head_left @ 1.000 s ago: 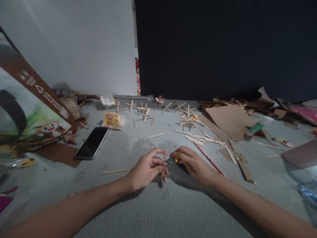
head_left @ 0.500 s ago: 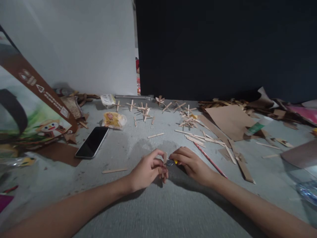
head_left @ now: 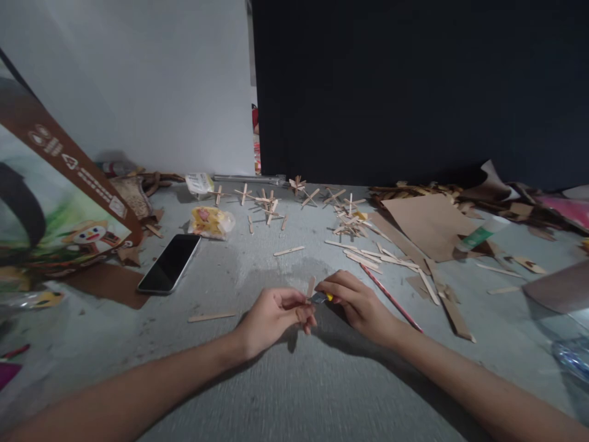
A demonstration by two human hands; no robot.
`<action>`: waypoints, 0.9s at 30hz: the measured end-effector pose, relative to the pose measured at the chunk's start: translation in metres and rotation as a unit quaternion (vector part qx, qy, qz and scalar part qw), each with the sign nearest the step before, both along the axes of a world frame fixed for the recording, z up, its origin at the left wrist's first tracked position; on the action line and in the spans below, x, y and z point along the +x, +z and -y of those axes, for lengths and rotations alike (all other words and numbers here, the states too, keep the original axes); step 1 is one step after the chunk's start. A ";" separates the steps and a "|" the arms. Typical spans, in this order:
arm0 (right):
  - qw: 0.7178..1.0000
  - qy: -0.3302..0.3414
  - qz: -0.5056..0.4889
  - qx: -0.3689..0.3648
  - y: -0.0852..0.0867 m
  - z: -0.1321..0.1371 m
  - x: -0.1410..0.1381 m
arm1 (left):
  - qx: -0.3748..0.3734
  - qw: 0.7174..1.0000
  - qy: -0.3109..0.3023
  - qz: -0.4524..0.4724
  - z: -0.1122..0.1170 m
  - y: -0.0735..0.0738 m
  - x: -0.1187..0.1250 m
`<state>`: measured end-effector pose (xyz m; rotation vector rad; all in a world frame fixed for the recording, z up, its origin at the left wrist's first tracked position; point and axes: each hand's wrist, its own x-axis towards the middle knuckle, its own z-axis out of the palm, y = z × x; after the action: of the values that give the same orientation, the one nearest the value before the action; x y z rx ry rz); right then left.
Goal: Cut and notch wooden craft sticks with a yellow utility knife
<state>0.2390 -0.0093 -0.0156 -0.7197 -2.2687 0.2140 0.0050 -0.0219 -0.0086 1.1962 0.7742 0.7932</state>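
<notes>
My left hand (head_left: 272,316) is closed in a pinch on a short wooden stick (head_left: 311,286) that stands tilted up between both hands. My right hand (head_left: 359,302) is closed on a small yellow-handled cutter (head_left: 322,298); its grey blade touches the stick near its lower end. Both hands rest low on the grey floor (head_left: 294,380). A red pencil (head_left: 391,298) lies just right of my right hand, and a loose stick (head_left: 212,317) lies left of my left hand.
A black phone (head_left: 169,264) lies at the left beside a printed carton (head_left: 50,209). Several stick crosses (head_left: 271,205) and loose sticks (head_left: 363,255) are scattered behind. Cardboard sheets (head_left: 427,224), a green glue tube (head_left: 481,234) and a snack packet (head_left: 211,222) lie around. A dark panel (head_left: 414,92) stands behind.
My left hand has turned palm-up and lifted the stick, which now stands more upright. My right hand stays in place with the cutter at the stick.
</notes>
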 end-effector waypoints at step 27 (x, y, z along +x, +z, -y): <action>1.000 0.011 0.007 -0.028 0.002 -0.001 -0.002 | 0.039 0.997 -0.023 -0.056 0.004 0.002 -0.003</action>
<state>0.2371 -0.0078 -0.0133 -0.7267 -2.2923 0.2845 0.0021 -0.0255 -0.0068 1.3339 0.8107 0.7280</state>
